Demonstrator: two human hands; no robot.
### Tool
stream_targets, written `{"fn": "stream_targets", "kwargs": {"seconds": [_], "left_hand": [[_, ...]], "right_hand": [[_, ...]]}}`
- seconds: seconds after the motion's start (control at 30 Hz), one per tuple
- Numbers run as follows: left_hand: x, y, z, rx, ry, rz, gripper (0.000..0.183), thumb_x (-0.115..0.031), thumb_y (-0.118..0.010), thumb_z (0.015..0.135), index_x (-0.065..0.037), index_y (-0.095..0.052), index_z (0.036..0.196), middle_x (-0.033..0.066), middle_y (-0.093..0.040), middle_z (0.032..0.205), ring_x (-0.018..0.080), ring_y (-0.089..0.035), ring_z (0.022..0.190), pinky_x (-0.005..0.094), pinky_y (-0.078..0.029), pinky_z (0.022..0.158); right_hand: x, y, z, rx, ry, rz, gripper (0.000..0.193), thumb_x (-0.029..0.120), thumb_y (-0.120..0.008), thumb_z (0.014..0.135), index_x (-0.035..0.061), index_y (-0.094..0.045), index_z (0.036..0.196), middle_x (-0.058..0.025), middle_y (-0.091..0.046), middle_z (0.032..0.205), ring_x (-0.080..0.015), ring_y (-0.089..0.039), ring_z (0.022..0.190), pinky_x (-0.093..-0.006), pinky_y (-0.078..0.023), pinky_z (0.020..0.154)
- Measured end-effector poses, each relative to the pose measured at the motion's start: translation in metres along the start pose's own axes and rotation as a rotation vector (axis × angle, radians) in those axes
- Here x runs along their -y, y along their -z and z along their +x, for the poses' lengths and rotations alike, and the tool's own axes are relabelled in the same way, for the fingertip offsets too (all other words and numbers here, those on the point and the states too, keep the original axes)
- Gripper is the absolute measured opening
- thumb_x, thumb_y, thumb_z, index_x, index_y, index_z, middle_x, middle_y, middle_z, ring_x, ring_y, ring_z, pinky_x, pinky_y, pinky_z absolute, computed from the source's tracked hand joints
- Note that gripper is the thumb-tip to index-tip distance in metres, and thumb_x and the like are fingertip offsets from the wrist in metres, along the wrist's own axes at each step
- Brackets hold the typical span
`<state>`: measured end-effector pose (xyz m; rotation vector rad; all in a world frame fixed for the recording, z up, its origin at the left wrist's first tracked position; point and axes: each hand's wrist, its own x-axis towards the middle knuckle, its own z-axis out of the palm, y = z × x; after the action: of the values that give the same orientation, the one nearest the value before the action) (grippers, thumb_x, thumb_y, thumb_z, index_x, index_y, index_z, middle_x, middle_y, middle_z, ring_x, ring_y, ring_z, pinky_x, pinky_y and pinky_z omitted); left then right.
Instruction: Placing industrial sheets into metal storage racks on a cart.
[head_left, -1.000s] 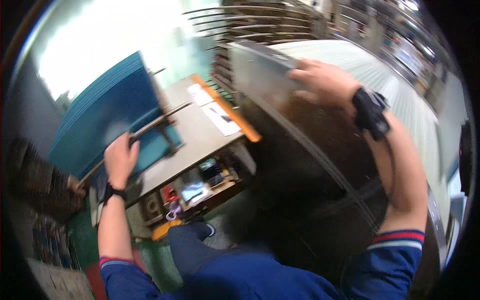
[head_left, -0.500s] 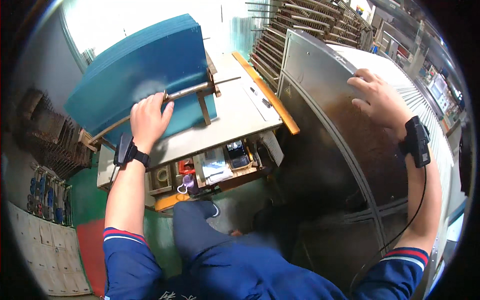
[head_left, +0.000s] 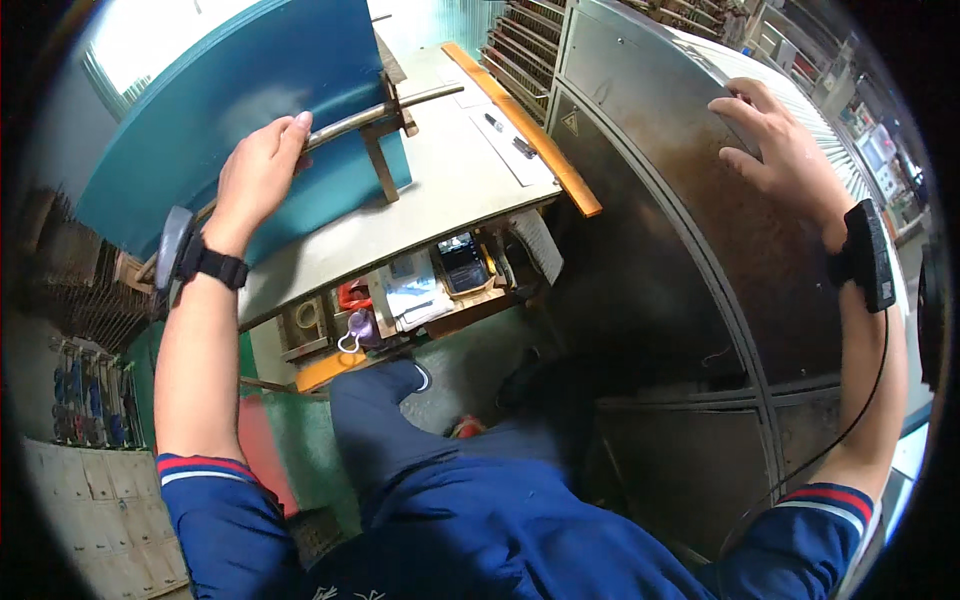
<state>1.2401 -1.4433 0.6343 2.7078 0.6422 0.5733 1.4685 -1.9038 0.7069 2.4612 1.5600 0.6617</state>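
Note:
A stack of blue-green sheets (head_left: 325, 65) stands upright on a white-topped worktable (head_left: 440, 170), leaning in a frame with a metal bar (head_left: 350, 122) across its front. My left hand (head_left: 258, 172) is closed round this bar in front of the sheets, thumb uppermost; the other fingertips are hidden. On the right, my right hand (head_left: 785, 145) is at the upper edge of a large stainless steel cabinet (head_left: 630, 150). Its fingers are bent but apart, thumb spread, and no object shows in it. Black devices are strapped to both wrists.
An orange strip (head_left: 530, 140) borders the table's right side, near paper and pens (head_left: 523, 147). Under the tabletop, an open shelf holds papers (head_left: 410, 290), a purple bottle (head_left: 360, 328) and a tape roll (head_left: 307, 315). Racks (head_left: 520, 55) stand behind; pale lockers (head_left: 100, 510) are lower left.
The table, sheets and cabinet sit higher in the picture. My left hand has turned on the bar, its thumb now pointing up. My right hand's fingers have spread and shifted slightly along the cabinet edge.

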Motion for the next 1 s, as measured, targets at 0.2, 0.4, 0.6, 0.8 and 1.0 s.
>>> {"fn": "stream_targets", "kwargs": {"seconds": [0.2,0.4,0.6,0.8,1.0], "left_hand": [[0.000,0.015,0.008,0.201,-0.087,-0.124,0.047,-0.044,-0.043,0.099,0.000,-0.062,0.098,0.0088,-0.067,0.078,0.0178,-0.063,0.070,0.0323,-0.050,0.069],[0.003,0.014,0.002,0.198,-0.133,-0.139,0.044,-0.043,-0.049,0.097,-0.001,-0.061,0.103,0.0095,-0.067,0.081,0.0176,-0.063,0.070,0.0325,-0.050,0.069],[0.002,0.023,-0.016,0.142,-0.215,-0.082,0.036,-0.030,-0.058,0.094,-0.003,-0.058,0.117,0.0138,-0.063,0.098,0.0243,-0.061,0.093,0.0352,-0.046,0.087],[0.039,0.053,-0.043,-0.238,-0.387,-0.037,0.028,-0.018,-0.061,0.092,-0.001,-0.062,0.114,0.0126,-0.064,0.109,0.0222,-0.062,0.100,0.0315,-0.046,0.091],[0.158,0.134,-0.074,-0.924,-0.062,0.384,0.044,-0.028,-0.060,0.094,-0.005,-0.052,0.131,0.0144,-0.051,0.129,0.0249,-0.052,0.116,0.0366,-0.041,0.099]], "right_hand": [[-0.004,0.001,-0.001,-0.013,0.009,-0.054,0.039,0.018,-0.065,0.083,0.0064,-0.056,0.119,-0.0173,-0.050,0.129,-0.0370,-0.051,0.117,-0.0419,-0.042,0.101],[0.005,0.008,0.003,0.005,-0.012,-0.006,0.039,0.018,-0.067,0.081,0.0051,-0.057,0.117,-0.0179,-0.050,0.126,-0.0370,-0.052,0.115,-0.0415,-0.043,0.099],[0.009,0.011,0.005,0.019,-0.036,-0.013,0.040,0.017,-0.068,0.080,0.0047,-0.057,0.116,-0.0185,-0.050,0.125,-0.0370,-0.051,0.116,-0.0414,-0.043,0.099],[0.014,0.011,0.000,0.031,-0.082,-0.028,0.040,0.016,-0.068,0.080,0.0050,-0.057,0.117,-0.0192,-0.048,0.129,-0.0369,-0.051,0.117,-0.0420,-0.042,0.100],[0.017,0.011,0.005,0.012,-0.053,-0.016,0.046,0.015,-0.067,0.079,0.0054,-0.053,0.122,-0.0189,-0.049,0.127,-0.0370,-0.050,0.117,-0.0424,-0.042,0.100]]}}
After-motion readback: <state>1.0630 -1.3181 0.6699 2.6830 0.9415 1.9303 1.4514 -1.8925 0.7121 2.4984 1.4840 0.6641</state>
